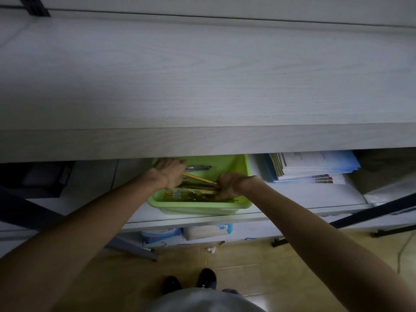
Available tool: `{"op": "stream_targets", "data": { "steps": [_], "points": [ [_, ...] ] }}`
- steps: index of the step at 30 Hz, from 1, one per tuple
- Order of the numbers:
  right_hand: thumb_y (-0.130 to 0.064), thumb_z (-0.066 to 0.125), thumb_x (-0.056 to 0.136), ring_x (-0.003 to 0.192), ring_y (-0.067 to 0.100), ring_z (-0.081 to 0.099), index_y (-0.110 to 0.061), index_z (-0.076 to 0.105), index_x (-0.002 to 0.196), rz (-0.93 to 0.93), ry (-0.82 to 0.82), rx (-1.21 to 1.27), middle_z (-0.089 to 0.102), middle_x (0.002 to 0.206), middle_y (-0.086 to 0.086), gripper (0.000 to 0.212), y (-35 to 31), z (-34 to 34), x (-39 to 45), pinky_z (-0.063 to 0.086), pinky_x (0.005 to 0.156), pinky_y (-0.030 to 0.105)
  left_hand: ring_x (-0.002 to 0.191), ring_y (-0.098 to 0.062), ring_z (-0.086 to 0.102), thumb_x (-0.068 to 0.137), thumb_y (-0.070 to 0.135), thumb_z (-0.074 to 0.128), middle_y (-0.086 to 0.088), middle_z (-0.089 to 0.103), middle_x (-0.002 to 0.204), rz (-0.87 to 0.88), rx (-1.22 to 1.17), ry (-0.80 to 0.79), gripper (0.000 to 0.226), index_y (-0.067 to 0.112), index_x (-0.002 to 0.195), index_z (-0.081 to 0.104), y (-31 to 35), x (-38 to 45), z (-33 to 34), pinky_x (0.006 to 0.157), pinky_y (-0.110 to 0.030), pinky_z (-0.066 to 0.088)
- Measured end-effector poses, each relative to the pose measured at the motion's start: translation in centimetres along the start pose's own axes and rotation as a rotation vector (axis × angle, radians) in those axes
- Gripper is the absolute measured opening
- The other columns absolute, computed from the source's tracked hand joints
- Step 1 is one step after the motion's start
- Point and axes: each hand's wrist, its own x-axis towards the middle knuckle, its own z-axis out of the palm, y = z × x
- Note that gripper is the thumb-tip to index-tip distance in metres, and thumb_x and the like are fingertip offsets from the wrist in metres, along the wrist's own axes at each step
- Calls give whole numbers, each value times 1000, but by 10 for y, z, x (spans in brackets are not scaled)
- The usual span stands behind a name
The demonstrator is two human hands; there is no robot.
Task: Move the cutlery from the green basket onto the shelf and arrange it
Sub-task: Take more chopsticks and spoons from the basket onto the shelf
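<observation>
A green plastic basket stands on a lower shelf, partly tucked under the wide pale wooden shelf above it. Inside lie wooden chopsticks and some metal cutlery near its far side. My left hand reaches into the left half of the basket with its fingers curled around the chopstick ends. My right hand is in the right half, fingers closed over the other end of the chopstick bundle. What lies under my hands is hidden.
A stack of papers and blue folders lies right of the basket on the same lower shelf. Dark boxes sit at the left. Tissue packs rest below. Black shelf legs and my shoes are on the tiled floor.
</observation>
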Motion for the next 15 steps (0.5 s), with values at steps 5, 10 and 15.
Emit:
{"op": "stream_targets", "data": {
  "steps": [5,10,15],
  "points": [
    [-53,64,91,72,15,57,-23,58,82,-12,-36,28,61,81,-2,32,1,-1,1,46,69,30,93,-27,57,99,19,49,-12,61,116,27,17,23,24,10,122,49,-4,-5,-2,71,-33,39],
    [-43,63,93,77,17,57,-21,60,94,-1,-44,35,60,84,-2,23,-1,1,0,45,70,29,82,-22,51,102,40,49,-9,61,102,70,104,-38,30,13,112,56,1,-7,0,69,-31,39],
    [-45,66,89,88,20,62,-21,65,104,-17,9,121,64,92,-1,28,2,7,8,47,73,29,79,-23,56,103,48,45,-5,60,90,110,37,-55,39,13,98,62,-1,-6,1,66,-31,40]
  ]
}}
